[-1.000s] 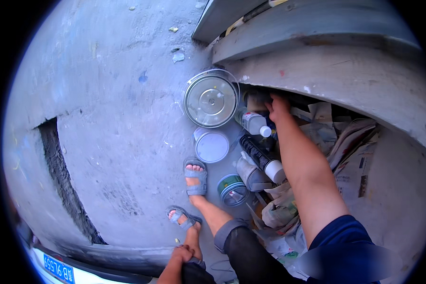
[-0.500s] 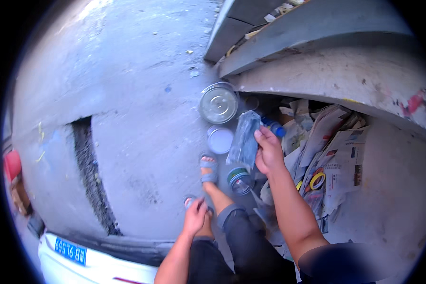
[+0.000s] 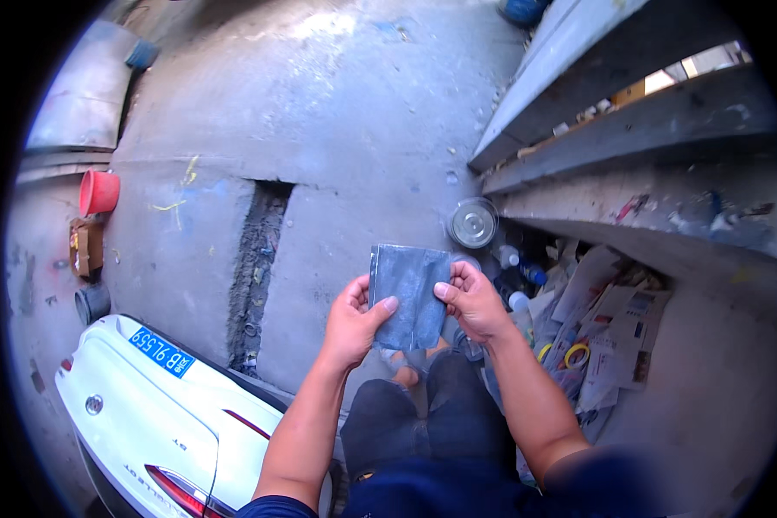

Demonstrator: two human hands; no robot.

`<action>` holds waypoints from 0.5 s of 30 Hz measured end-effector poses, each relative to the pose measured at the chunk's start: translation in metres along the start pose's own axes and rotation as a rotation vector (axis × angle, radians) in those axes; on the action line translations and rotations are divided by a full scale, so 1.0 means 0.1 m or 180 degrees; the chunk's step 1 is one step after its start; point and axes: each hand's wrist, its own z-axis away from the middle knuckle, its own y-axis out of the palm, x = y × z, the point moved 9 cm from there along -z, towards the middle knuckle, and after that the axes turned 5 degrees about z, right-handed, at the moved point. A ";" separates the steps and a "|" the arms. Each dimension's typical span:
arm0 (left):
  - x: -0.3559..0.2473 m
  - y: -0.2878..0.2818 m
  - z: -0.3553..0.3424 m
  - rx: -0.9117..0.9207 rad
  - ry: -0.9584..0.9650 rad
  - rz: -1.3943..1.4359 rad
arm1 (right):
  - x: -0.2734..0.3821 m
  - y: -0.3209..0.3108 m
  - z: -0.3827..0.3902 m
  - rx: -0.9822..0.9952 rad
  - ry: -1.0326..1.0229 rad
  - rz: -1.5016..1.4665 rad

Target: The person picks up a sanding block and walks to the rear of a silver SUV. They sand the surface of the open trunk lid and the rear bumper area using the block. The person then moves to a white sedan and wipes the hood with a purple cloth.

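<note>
Between both hands (image 3: 352, 323) (image 3: 478, 306), a flat grey pouch (image 3: 413, 289), contents indistinct

Bluish light, glare on floor (image 3: 345, 112), dark curved edges, blurred sleeve (image 3: 609, 475)

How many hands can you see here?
2: the left hand, its grip on the left side of the grey packet, and the right hand, its grip on the right side. Some fingertips are hidden behind it; no other hand shows.

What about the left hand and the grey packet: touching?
Touching: the head view shows the left hand with its thumb on the grey packet.
</note>
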 end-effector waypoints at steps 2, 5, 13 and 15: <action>-0.30 -0.04 0.28 -0.0005 0.0081 -0.0175 | 0.23 0.32 0.13 -0.0007 -0.0085 0.0223; -0.69 -0.10 0.60 0.0044 0.0254 0.0117 | 0.55 0.86 0.26 0.0166 -0.0158 0.0489; -1.42 -0.64 1.13 0.0356 0.0631 0.2343 | 0.91 2.21 0.21 0.0666 -0.0466 0.0463; -1.67 -0.91 1.19 0.0580 0.0841 0.2647 | 0.98 2.42 0.09 0.0543 -0.0567 0.0262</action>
